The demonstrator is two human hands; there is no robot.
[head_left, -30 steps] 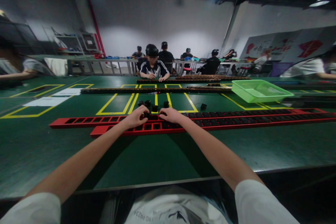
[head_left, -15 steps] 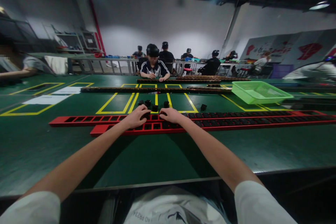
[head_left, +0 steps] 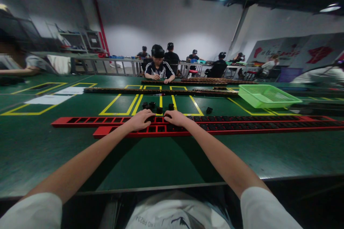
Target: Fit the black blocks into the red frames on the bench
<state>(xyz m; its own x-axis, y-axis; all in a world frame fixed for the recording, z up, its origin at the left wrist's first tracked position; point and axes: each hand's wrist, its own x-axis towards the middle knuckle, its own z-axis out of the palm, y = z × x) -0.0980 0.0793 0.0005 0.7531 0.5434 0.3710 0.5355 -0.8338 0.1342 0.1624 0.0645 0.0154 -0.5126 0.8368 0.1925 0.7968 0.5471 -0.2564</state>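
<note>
Two long red slotted frames (head_left: 107,131) lie side by side across the table before me, the nearer one set further right. Black square pieces (head_left: 223,126) fill their right-hand slots; several slots on the left show bare. My left hand (head_left: 141,120) is over the frames with thumb and fingers curled around a dark block (head_left: 151,118), mostly covered. A short gap to the right, my right hand (head_left: 176,117) rests on the frames, fingers bent and closed; what they grip is hidden. Just beyond my hands lie several loose black blocks (head_left: 159,110), with another block (head_left: 209,110) further right.
A light green plastic basket (head_left: 268,104) stands at the right behind the frames. Long dark strips (head_left: 161,91) cross the green table (head_left: 150,164), which has yellow tape outlines. White papers (head_left: 49,99) lie left. A co-worker (head_left: 158,66) sits opposite; other people work further back.
The view has shifted very slightly. Both hands stay at nearly the same spots over the red frames, and the loose blocks lie as before.
</note>
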